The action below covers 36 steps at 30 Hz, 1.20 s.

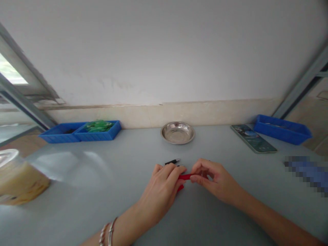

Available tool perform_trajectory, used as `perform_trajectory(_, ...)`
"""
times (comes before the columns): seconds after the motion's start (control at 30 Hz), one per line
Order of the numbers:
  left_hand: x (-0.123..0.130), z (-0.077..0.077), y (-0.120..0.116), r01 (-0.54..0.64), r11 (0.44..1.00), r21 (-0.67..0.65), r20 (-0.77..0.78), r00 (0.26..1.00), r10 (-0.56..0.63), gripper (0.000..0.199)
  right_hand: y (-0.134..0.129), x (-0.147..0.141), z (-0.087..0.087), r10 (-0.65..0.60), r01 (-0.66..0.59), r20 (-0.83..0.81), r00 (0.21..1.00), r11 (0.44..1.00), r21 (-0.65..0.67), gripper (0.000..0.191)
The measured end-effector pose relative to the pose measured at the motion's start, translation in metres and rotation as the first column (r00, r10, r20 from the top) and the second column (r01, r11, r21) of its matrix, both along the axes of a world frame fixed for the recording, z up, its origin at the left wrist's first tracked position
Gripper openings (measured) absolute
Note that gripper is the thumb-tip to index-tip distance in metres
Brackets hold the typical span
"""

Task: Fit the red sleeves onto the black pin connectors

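Observation:
A slim red pen-like piece (185, 176) spans the gap between my two hands, above the table. My left hand (164, 186) is closed on its left end. The fingertips and thumb of my right hand (211, 176) pinch its right end. A second red piece (180, 188) shows below my left fingers; whether it is held or lies on the table I cannot tell. Just behind my left hand lies a black pen part with a pointed silver tip (173, 161), partly covered by the fingers.
A round steel dish (177, 133) stands by the wall. At the back left are two blue bins (99, 136), one with green pieces. A phone (253, 138) and another blue bin (282, 130) lie back right. Left stands a plastic tub (23, 181); a pixelated blue patch (309, 174) is at right.

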State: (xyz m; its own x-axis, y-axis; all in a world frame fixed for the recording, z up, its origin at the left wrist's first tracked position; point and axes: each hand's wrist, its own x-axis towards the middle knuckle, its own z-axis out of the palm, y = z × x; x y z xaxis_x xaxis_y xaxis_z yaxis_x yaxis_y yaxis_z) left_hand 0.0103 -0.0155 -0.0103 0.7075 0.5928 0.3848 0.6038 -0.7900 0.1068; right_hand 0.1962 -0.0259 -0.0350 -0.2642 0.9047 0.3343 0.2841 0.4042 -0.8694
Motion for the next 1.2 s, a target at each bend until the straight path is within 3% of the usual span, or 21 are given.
perform_trajectory(0.17, -0.0011, -0.0027, -0.0002, -0.02, 1.0, -0.018, 0.024, 1.0, 0.02, 0.024, -0.0021, 0.0002, 0.0013, -0.085, 0.075, 0.082, 0.993, 0.99, 0.116, 0.01)
perform_trajectory(0.37, 0.0011, -0.0005, 0.0004, 0.024, 0.961, -0.274, 0.201, 0.979, 0.033, 0.02, -0.0006, 0.0045, -0.0008, -0.103, 0.064, 0.147, 0.984, 0.967, 0.246, 0.012)
perform_trajectory(0.47, 0.0022, 0.0019, 0.0011, 0.039, 0.949, -0.314, 0.232, 0.972, 0.037, 0.018, 0.0003, 0.0065, -0.0014, -0.091, 0.046, 0.162, 0.983, 0.964, 0.263, 0.013)
perform_trajectory(0.77, -0.002, -0.0049, 0.0007, -0.004, 0.993, -0.114, 0.117, 0.993, 0.018, 0.016, -0.0001, 0.0038, 0.0026, -0.05, 0.037, 0.126, 0.991, 0.994, 0.105, 0.013)
perform_trajectory(1.1, -0.0004, -0.0028, 0.0004, 0.004, 0.993, -0.118, 0.113, 0.994, 0.009, 0.019, 0.0012, 0.0002, -0.0009, 0.004, -0.009, -0.096, 0.995, 0.998, -0.059, 0.015)
perform_trajectory(1.2, -0.001, -0.0042, 0.0005, 0.002, 0.994, -0.105, 0.107, 0.994, 0.01, 0.019, 0.0011, 0.0001, -0.0005, 0.003, -0.008, -0.09, 0.996, 0.998, -0.055, 0.014)
